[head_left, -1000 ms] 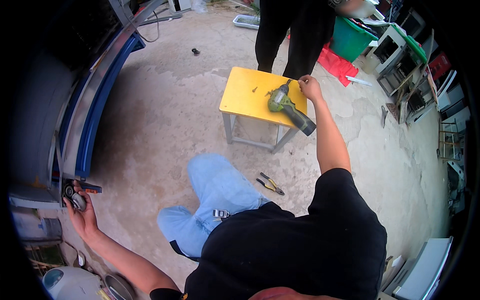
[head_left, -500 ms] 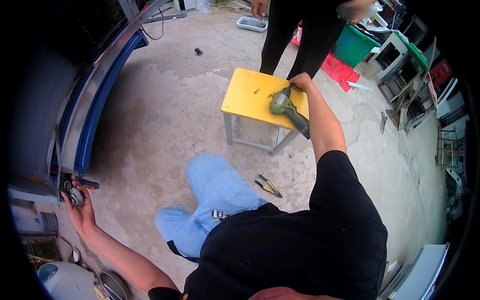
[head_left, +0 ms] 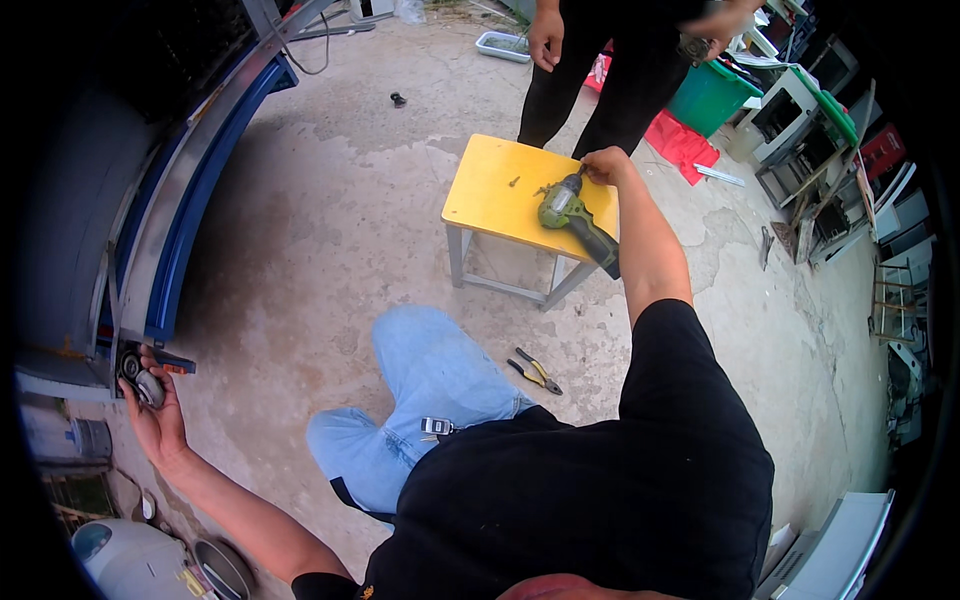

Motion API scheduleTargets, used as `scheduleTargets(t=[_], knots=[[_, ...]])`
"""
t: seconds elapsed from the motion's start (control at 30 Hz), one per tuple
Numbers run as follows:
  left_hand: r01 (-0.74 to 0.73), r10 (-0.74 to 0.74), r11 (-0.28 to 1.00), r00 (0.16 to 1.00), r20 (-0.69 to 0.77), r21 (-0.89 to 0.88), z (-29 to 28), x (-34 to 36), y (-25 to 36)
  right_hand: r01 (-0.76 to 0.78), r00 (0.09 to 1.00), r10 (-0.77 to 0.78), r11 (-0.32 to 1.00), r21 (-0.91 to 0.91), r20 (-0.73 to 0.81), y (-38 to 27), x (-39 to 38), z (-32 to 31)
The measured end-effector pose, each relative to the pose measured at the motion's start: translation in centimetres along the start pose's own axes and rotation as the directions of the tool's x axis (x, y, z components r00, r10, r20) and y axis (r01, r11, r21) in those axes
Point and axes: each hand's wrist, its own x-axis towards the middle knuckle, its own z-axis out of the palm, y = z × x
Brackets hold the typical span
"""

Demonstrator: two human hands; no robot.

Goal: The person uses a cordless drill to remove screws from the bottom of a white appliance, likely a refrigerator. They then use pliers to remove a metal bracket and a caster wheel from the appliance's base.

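Note:
At the far left my left hand (head_left: 160,415) is closed around a caster wheel (head_left: 147,385), holding it against the lower corner of the metal frame (head_left: 125,325). A blue-and-orange part (head_left: 175,363) juts out just beside it. My right arm reaches forward to a yellow-topped stool (head_left: 485,195), where a green cordless drill (head_left: 562,208) lies on its side. The fingers of my right hand (head_left: 606,165) are pinched at the drill's bit end; their exact grip is partly hidden. Small screws (head_left: 514,182) lie on the stool near the drill.
Pliers (head_left: 535,371) lie on the concrete by my knee. Another person (head_left: 610,75) stands behind the stool, a dark metal part (head_left: 693,48) in one hand. Beyond are a green bin (head_left: 710,95), a red cloth (head_left: 680,145) and a white tray (head_left: 503,46).
The other person's hands have shifted: one hangs lower, and the other now shows a dark metal part. My own hands stay almost where they were.

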Motion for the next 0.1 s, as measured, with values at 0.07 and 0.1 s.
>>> scheduleTargets(t=[0.07,0.1], knots=[[0.009,-0.009,1.000,1.000,0.008,-0.011,-0.20,0.06,0.06,-0.045,0.997,0.037,0.990,0.134,0.060,-0.09,-0.08,-0.51],[0.015,-0.014,1.000,1.000,0.014,-0.020,-0.47,0.21,0.14,-0.045,0.998,0.038,0.990,0.133,0.059,-0.08,-0.05,-0.66]])
